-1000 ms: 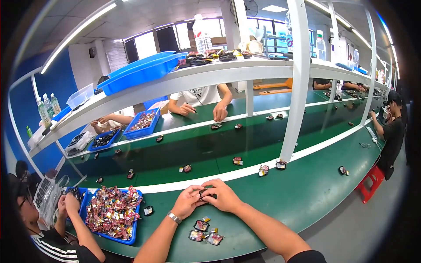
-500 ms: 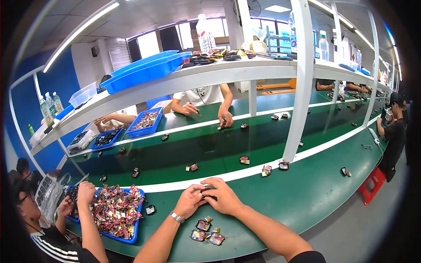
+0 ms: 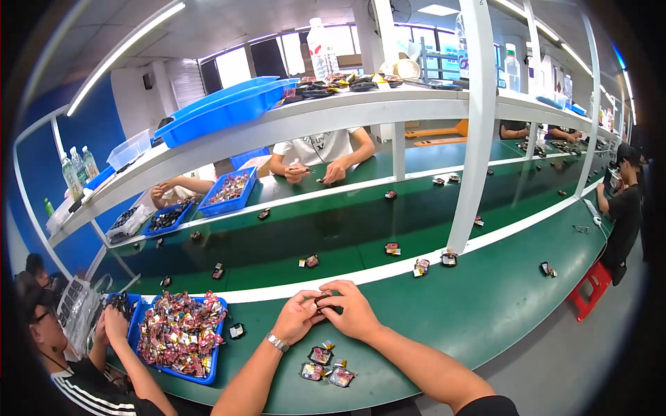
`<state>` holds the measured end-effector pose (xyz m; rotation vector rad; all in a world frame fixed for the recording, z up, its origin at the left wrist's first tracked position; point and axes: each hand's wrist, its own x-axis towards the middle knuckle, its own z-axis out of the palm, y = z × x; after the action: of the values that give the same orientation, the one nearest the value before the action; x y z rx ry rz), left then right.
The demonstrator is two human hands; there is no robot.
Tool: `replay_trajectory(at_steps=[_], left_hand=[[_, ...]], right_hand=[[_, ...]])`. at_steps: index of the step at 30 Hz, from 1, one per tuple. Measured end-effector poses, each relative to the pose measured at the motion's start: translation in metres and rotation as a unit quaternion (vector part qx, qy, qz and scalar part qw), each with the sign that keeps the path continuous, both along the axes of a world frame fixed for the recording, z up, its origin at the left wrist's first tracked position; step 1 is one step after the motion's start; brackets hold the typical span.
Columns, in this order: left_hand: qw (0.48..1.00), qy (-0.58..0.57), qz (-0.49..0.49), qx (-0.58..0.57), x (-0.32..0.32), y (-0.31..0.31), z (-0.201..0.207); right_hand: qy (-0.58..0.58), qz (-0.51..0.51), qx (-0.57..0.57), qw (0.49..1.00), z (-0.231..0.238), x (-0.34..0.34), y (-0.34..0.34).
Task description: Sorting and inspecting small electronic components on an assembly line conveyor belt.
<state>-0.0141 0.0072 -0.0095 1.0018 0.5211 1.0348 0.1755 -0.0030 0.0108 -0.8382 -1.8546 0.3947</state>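
Above the green table, my left hand (image 3: 295, 320) and my right hand (image 3: 355, 313) meet, fingers closed around a small black casing (image 3: 322, 301). The fingers cover most of it. My left wrist wears a metal watch (image 3: 277, 342). Just below my hands lies a small group of black-rimmed casings (image 3: 320, 356) with red circuit boards, white labels and yellow tabs. To the left of my left forearm rests another single casing (image 3: 236, 331).
A blue tray (image 3: 220, 341) heaped with red and white parts stands at left, beside a co-worker (image 3: 125, 347). Beyond a white rail (image 3: 374, 276), a dark green belt (image 3: 347, 239) carries scattered casings. A white post (image 3: 470, 173) and an overhead shelf (image 3: 333, 109) stand ahead.
Casings on the belt have shifted slightly right. The left co-worker's raised hand has come down to the other hand. Across the belt, a person's hand has drawn back from it. My hands stay together.
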Motion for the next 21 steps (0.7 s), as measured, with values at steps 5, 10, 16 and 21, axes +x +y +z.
replay_trajectory(at_steps=[5, 10, 16, 21], left_hand=[[1.000, 0.005, -0.015, -0.003, 0.002, -0.003, 0.006], [1.000, 0.013, 0.004, -0.004, 0.003, -0.003, 0.004], [1.000, -0.001, 0.017, 0.013, 0.003, -0.001, 0.000], [0.999, -0.032, 0.001, 0.019, 0.001, 0.000, -0.004]], right_hand=[[-0.016, 0.022, -0.040, 0.999, 0.004, 0.006, 0.001], [-0.011, 0.013, -0.039, 0.999, 0.001, 0.001, 0.000], [-0.025, 0.018, 0.022, 0.999, 0.012, 0.001, -0.002], [-0.027, -0.001, 0.035, 0.999, 0.012, 0.001, -0.004]])
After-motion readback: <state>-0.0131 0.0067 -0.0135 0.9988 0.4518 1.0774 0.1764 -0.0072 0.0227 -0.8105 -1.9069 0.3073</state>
